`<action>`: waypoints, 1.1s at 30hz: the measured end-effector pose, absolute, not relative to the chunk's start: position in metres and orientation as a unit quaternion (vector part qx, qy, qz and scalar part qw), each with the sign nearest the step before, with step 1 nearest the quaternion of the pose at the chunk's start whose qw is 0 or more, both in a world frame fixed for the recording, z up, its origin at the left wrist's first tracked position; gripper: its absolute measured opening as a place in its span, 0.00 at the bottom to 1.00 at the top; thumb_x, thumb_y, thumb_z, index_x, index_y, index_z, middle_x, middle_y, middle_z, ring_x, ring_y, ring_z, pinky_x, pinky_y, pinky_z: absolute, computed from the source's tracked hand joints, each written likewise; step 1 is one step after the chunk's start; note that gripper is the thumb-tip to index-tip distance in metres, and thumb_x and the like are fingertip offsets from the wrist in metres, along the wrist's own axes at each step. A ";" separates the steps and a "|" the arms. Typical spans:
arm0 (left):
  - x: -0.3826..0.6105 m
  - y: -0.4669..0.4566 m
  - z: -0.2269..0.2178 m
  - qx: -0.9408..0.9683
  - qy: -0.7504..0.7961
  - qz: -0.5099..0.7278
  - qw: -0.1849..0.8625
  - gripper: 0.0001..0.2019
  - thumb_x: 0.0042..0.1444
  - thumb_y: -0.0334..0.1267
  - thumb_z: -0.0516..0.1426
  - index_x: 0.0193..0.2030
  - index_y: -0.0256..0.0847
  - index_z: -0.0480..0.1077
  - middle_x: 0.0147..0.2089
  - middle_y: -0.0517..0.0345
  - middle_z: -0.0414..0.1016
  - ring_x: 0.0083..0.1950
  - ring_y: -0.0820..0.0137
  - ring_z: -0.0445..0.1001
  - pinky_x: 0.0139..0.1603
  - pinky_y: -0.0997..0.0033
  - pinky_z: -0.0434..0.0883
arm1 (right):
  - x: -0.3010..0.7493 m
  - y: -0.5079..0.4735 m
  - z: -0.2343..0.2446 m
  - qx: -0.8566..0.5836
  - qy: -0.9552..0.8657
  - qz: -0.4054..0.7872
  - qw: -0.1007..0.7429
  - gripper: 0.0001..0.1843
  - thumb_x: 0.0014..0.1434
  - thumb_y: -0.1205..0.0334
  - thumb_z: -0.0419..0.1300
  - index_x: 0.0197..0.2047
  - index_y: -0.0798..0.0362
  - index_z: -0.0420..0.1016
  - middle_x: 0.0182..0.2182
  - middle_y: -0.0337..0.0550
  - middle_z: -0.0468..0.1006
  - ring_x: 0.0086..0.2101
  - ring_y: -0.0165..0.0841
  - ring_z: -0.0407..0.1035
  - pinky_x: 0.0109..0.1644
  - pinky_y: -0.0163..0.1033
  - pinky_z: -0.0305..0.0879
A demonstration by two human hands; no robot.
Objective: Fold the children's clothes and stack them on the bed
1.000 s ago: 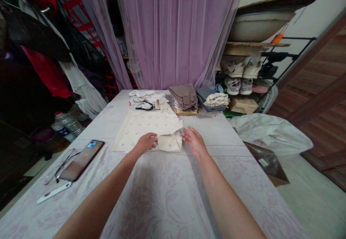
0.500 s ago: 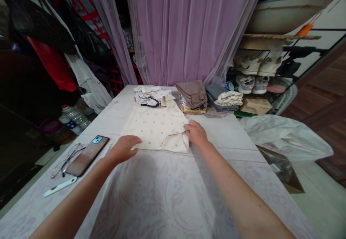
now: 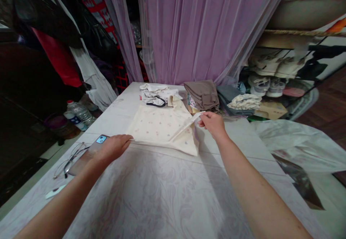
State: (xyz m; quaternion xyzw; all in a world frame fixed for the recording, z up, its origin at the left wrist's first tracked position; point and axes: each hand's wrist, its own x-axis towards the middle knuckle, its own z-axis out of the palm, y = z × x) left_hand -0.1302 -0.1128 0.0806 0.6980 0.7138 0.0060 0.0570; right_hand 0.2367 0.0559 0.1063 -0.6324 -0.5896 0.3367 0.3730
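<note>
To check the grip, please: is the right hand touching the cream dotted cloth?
Touching: the head view shows the right hand pinching a lifted edge of the cream dotted cloth.

Right hand [image 3: 212,123] pinching a lifted corner of a cream dotted garment [image 3: 159,129], left hand [image 3: 113,148] flat on its near edge beside a phone [image 3: 101,139], folded clothes [image 3: 201,95] behind, eyeglasses [image 3: 70,161] nearby, all on a lilac-patterned bench [image 3: 159,195]

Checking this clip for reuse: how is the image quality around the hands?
Head view: wide-lens distortion bends the tablecloth edges; the hanging clothes sink into dark shadow; a soft shadow falls across the cloth's near half; the right hand and cream fabric look slightly soft, without glare.
</note>
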 end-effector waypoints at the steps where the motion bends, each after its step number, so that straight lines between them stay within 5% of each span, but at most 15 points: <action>1: -0.135 -0.105 0.082 0.687 0.724 0.013 0.064 0.20 0.63 0.46 0.44 0.49 0.45 0.74 0.49 0.53 0.80 0.49 0.61 0.77 0.50 0.64 0.70 | 0.233 0.062 0.104 -0.622 -0.559 0.353 0.419 0.14 0.54 0.61 0.56 0.41 0.56 0.78 0.23 0.41 0.80 0.22 0.30 0.73 0.25 0.30 0.66; 4: -0.145 -0.077 0.087 0.656 0.751 0.023 0.079 0.20 0.61 0.49 0.45 0.50 0.47 0.73 0.47 0.55 0.80 0.47 0.62 0.77 0.46 0.68 0.69 | 0.222 0.080 0.095 -0.605 -0.532 0.329 0.492 0.18 0.54 0.60 0.55 0.45 0.57 0.77 0.29 0.43 0.81 0.27 0.32 0.76 0.29 0.34 0.71; 7: -0.146 -0.052 0.087 0.643 0.759 0.046 0.094 0.19 0.59 0.50 0.48 0.49 0.46 0.73 0.43 0.56 0.79 0.44 0.63 0.76 0.42 0.70 0.68 | 0.216 0.095 0.083 -0.595 -0.587 0.264 0.481 0.22 0.53 0.60 0.55 0.51 0.56 0.75 0.37 0.47 0.82 0.38 0.37 0.77 0.44 0.42 0.73; 12: -0.138 -0.036 0.074 0.580 0.801 0.114 0.090 0.24 0.56 0.52 0.51 0.55 0.44 0.69 0.33 0.59 0.74 0.35 0.66 0.74 0.36 0.72 0.66 | 0.220 0.089 0.066 -0.526 -0.686 0.275 0.422 0.41 0.52 0.63 0.56 0.69 0.53 0.51 0.53 0.49 0.76 0.47 0.37 0.73 0.49 0.41 0.70; 19: -0.136 -0.059 0.066 0.558 0.813 0.131 0.101 0.30 0.57 0.53 0.51 0.63 0.42 0.63 0.41 0.55 0.77 0.40 0.64 0.76 0.41 0.69 0.69 | 0.257 0.007 0.047 -0.604 -0.715 0.201 0.289 0.24 0.59 0.51 0.54 0.57 0.51 0.70 0.35 0.44 0.81 0.37 0.37 0.74 0.46 0.42 0.67; 23: -0.132 -0.070 0.063 0.544 0.820 0.150 0.092 0.30 0.57 0.49 0.52 0.66 0.41 0.60 0.45 0.52 0.78 0.44 0.63 0.77 0.44 0.67 0.70 | 0.261 -0.016 0.027 -0.515 -0.755 0.259 0.314 0.30 0.55 0.52 0.57 0.60 0.52 0.66 0.37 0.43 0.80 0.38 0.36 0.72 0.47 0.40 0.66; 28: -0.114 -0.078 0.057 0.520 0.825 0.215 0.052 0.30 0.61 0.46 0.49 0.69 0.40 0.56 0.48 0.49 0.78 0.50 0.61 0.76 0.48 0.65 0.71 | 0.250 -0.006 0.024 -0.526 -0.732 0.265 0.343 0.32 0.59 0.53 0.50 0.64 0.55 0.60 0.26 0.36 0.73 0.26 0.31 0.66 0.34 0.34 0.63; 33: -0.097 -0.100 0.053 0.517 0.825 0.220 0.061 0.31 0.61 0.44 0.47 0.70 0.40 0.52 0.44 0.51 0.78 0.40 0.62 0.78 0.41 0.67 0.72 | 0.261 -0.014 0.033 -0.576 -0.741 0.172 0.299 0.30 0.60 0.54 0.46 0.63 0.53 0.64 0.25 0.36 0.72 0.25 0.32 0.65 0.31 0.35 0.59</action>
